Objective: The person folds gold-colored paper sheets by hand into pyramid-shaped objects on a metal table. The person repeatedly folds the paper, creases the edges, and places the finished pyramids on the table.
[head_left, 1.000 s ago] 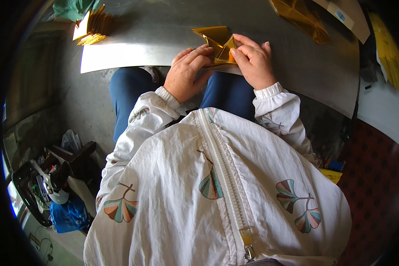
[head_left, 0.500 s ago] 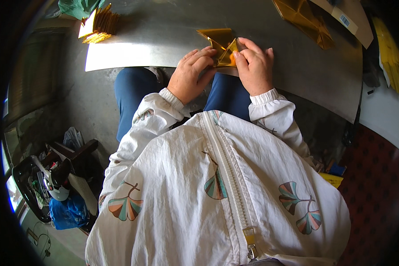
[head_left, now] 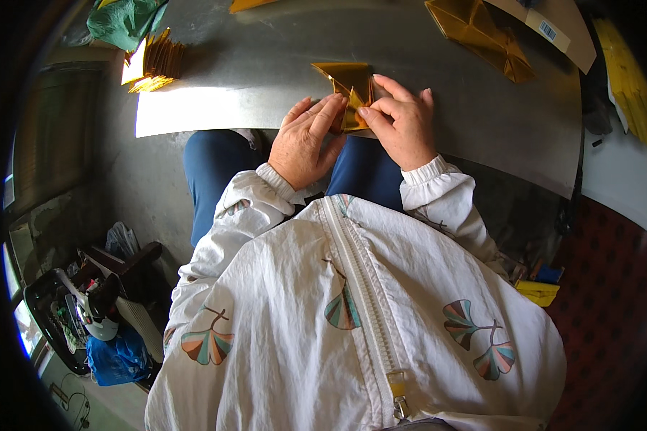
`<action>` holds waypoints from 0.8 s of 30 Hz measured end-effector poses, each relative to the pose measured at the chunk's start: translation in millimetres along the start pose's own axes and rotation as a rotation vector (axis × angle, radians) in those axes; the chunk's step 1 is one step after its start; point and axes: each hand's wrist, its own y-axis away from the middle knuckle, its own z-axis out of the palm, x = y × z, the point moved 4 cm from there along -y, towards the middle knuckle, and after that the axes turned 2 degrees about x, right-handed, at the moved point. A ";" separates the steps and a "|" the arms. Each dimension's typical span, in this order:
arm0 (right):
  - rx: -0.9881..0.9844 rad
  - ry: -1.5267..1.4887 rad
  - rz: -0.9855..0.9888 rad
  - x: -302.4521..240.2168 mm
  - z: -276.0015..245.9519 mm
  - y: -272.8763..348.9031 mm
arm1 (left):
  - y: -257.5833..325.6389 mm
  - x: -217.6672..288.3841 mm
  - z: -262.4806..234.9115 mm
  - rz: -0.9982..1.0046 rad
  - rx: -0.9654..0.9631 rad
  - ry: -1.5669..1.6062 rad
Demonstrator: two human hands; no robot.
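Note:
A sheet of shiny gold foil paper (head_left: 354, 77), partly folded, lies at the near edge of the metal table. Its far part is flat and wide, and narrow pointed flaps stand nearer to me. With its fingers together, my left hand (head_left: 303, 142) presses on the paper's left side. My right hand (head_left: 404, 128) holds the near right part between thumb and bent fingers, its index finger stretched along the right edge. The fingertips hide some of the folds.
A stack of folded gold papers (head_left: 154, 61) stands at the table's far left by a green plastic bag (head_left: 126, 25). Larger folded gold foil (head_left: 478, 36) lies far right, beside cardboard (head_left: 564, 32). The metal table (head_left: 266, 61) ends just above my knees. Yellow bundles (head_left: 629, 79) sit farther right.
The paper's near flaps have drawn together into a narrower shape between my hands. My right thumb and fingers have shifted left over them. The whole view has tilted slightly, showing more of the table's far side.

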 end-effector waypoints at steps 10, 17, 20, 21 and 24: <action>-0.037 0.069 0.040 -3.6 3.6 0.7 | 0.7 0.2 4.8 0.116 0.043 -0.058; 0.015 0.058 0.105 -1.8 9.4 2.0 | -0.1 0.7 3.1 0.153 0.087 -0.033; 0.018 0.052 0.111 -1.5 10.0 1.7 | -2.3 1.9 0.8 0.166 0.111 -0.026; 0.028 0.059 0.099 -1.8 10.2 1.2 | -3.3 2.5 0.3 0.165 0.119 -0.019; 0.023 0.066 0.113 -1.1 11.7 0.8 | -3.7 2.5 -1.0 0.139 0.116 -0.004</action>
